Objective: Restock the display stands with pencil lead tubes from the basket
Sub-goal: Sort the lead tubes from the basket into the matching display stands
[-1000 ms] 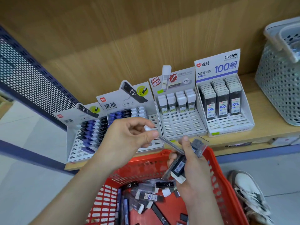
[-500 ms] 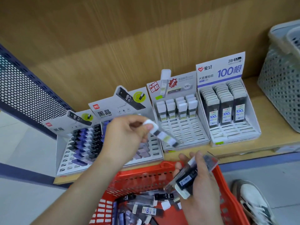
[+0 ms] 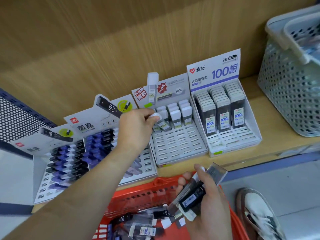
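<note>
My left hand (image 3: 136,129) reaches over the shelf and grips a white-capped lead tube (image 3: 160,121), its lower end at the leftmost column of the grey display stand (image 3: 180,149). That stand holds several white-capped tubes in its back rows. My right hand (image 3: 206,198) holds a bundle of lead tubes (image 3: 192,196) above the red basket (image 3: 138,193), where more loose tubes (image 3: 140,224) lie. To the right stands the full "100" display stand (image 3: 223,108). Two stands with black and purple tubes (image 3: 69,161) sit at the left.
A grey perforated basket (image 3: 290,94) sits on the wooden shelf (image 3: 263,108) at the far right. A dark blue perforated panel (image 3: 17,118) bounds the left. A white shoe (image 3: 259,215) is on the floor at the lower right.
My left hand has carried the white-capped tube up and right from above the basket to the grey stand's left column. My right hand stays over the basket with its bundle.
</note>
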`<state>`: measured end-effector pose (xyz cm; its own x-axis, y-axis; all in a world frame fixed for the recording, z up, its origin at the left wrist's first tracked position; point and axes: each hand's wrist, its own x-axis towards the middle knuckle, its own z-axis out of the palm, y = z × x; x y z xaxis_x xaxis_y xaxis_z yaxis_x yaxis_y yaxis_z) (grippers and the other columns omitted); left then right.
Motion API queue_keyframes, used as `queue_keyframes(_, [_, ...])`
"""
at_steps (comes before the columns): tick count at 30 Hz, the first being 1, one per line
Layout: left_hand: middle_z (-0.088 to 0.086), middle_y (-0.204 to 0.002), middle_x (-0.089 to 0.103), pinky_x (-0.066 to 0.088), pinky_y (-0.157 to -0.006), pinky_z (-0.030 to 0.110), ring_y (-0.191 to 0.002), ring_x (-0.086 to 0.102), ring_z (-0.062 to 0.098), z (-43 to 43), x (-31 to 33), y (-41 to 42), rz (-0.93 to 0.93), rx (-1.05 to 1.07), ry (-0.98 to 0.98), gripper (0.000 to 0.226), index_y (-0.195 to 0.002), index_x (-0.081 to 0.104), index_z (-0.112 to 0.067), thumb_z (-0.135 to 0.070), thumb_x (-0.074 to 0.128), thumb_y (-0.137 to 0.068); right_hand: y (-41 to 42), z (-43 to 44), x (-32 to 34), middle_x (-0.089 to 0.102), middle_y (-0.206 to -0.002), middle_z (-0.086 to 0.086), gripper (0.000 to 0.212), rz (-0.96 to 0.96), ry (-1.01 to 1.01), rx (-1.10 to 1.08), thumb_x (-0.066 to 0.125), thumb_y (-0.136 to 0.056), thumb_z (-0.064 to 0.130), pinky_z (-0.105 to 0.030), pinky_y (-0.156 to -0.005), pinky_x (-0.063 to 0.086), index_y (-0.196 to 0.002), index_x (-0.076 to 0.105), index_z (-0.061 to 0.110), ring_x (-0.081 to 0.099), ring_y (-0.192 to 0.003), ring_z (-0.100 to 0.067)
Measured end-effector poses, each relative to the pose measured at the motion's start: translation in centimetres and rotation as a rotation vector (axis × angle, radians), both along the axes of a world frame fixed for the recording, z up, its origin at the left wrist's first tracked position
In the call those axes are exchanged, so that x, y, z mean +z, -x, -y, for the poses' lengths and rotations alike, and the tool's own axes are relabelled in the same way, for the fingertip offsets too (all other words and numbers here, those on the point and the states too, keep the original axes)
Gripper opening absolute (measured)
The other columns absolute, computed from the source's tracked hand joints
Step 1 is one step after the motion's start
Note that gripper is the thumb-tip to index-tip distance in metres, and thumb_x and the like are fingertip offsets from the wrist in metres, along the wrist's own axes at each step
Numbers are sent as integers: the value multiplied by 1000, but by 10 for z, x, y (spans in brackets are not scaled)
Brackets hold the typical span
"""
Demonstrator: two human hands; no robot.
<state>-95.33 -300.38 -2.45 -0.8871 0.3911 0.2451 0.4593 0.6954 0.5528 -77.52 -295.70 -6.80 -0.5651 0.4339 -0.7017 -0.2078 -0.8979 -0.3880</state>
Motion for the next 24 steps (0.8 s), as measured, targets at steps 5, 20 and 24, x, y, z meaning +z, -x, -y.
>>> queue_keyframes(5, [13,-80,65,48,-71,38,-77,59,30,0,-8,3,-93,-143,230,22,-83,70,-6,-25,63,-91,-9,-9,-2,65,-73,-17,21,-73,2,38,56,-94,7,-31,-50,55,-113,63,2,67,-56,-24])
queue_keyframes(20, [13,-84,65,54,-66,39,-78,61,35,-15,-23,14,-395,-205,250,12,-83,76,-5,-2,64,-81,-10,-13,13,72,-87,-27,42,-146,-4,79,69,-69,14,-29,-49,57,-108,63,-2,74,-68,-26])
queue_keyframes(24, [2,-101,63,51,-81,28,-82,57,16,-12,-5,-23,153,-101,55,21,-111,70,-21,-17,61,-92,-10,-10,18,69,-69,-13,31,-177,-84,114,68,-70,16,-24,-44,51,-99,62,7,67,-53,-20])
